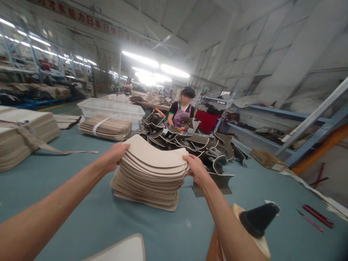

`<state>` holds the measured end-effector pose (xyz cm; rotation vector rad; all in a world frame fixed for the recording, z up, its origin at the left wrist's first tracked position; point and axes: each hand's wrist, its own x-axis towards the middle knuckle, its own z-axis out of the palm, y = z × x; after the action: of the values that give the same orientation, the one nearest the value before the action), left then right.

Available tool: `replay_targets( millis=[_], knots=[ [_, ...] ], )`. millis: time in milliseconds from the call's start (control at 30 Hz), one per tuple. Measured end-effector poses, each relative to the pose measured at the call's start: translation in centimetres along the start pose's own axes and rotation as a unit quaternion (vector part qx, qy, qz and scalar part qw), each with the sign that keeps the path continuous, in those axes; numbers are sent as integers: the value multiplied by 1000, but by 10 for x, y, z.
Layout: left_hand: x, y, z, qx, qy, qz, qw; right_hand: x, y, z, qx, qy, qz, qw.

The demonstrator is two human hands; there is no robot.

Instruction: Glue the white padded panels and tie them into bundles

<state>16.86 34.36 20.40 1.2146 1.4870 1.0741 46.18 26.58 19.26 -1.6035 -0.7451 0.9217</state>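
Observation:
A tall stack of curved beige cut pieces (146, 190), fabric or leather, sits on the blue-green table (81, 214) in front of me. Its upper pieces (153, 154) are fanned slightly and bow down in the middle. My left hand (115, 156) pinches their left corner. At the right corner, my right hand (196, 169) grips the same pieces, thumb on top and fingers below. How many sheets are pinched, I cannot tell. Just behind the stack lies a heap of dark curved pieces with pale edges (187, 143).
A strapped beige bundle (106, 127), a clear plastic bin (111, 107) and a larger stack (24, 137) stand left. To the right are a black cone (259, 219), red-handled tools (317, 216) and a cardboard box (268, 159). A person (182, 112) works across the table.

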Motion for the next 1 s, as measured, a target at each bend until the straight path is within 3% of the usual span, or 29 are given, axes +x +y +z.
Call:
replay_targets(
  millis=[167,300,400,467,567,633,700,867,1000],
  knots=[
    [2,-23,-6,50,-3,25,998,-6,17,-1,-58,-10,-23,998],
    [1,-37,-6,97,13,115,989,-17,38,-8,-117,12,-107,987],
    [2,-40,-4,134,-13,174,976,-26,45,-17,-171,47,-192,965],
    [4,-41,-3,158,-30,191,968,-32,48,-27,-248,49,-316,915],
    [8,-45,-6,190,-39,196,961,-40,51,-45,-400,-11,-519,755],
    [9,-48,-9,205,-44,197,958,-41,53,-57,-473,-63,-584,656],
    [11,-51,-11,215,-49,198,955,-39,54,-64,-528,-82,-607,588],
    [11,-51,-12,224,-53,189,955,-20,36,-59,-589,-64,-636,495],
    [11,-54,-12,203,-49,180,961,-7,1,-52,-584,-150,-669,435]
  ],
)
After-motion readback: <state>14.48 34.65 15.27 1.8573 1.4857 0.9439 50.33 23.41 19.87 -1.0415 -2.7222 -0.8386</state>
